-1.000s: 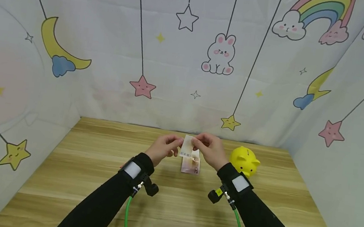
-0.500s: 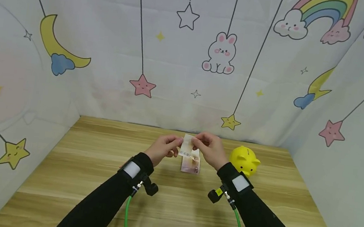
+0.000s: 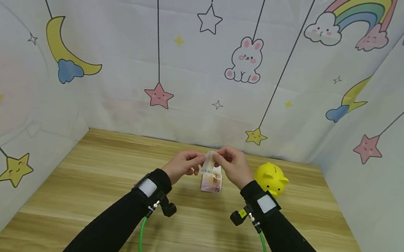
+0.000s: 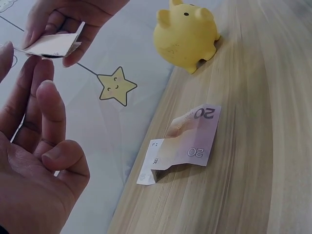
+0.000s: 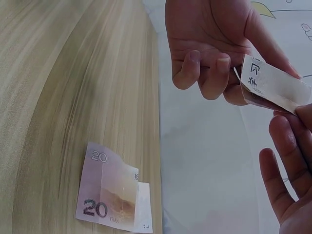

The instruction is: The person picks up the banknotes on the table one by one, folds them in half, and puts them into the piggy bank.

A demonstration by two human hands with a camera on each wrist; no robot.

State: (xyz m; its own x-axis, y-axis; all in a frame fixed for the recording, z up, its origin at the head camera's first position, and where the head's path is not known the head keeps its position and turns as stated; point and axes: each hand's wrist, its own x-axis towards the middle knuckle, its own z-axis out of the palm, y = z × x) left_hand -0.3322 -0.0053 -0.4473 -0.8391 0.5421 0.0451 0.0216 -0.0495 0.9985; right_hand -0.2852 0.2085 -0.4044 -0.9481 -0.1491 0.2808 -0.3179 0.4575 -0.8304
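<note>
Between both hands, above the table, is a folded banknote with its pale side outward and small printed characters along one edge. My left hand pinches its left edge with thumb and index finger, the other fingers loosely bent. On the opposite edge, my right hand pinches it between thumb and fingers. In the right wrist view the folded note shows layers slightly apart at one end. Below the hands a creased purple 20 yuan banknote lies on the table, a pale flap sticking out at one end.
A yellow piggy bank stands on the wooden table just right of my right wrist. Behind the table hangs a white cloth printed with stars and rabbits. A green cable runs from each wrist camera.
The held banknote looks narrower, its left part bent over toward the right. My left fingers have shifted slightly right with it. The right hand, the lying note and the piggy bank look unmoved.
</note>
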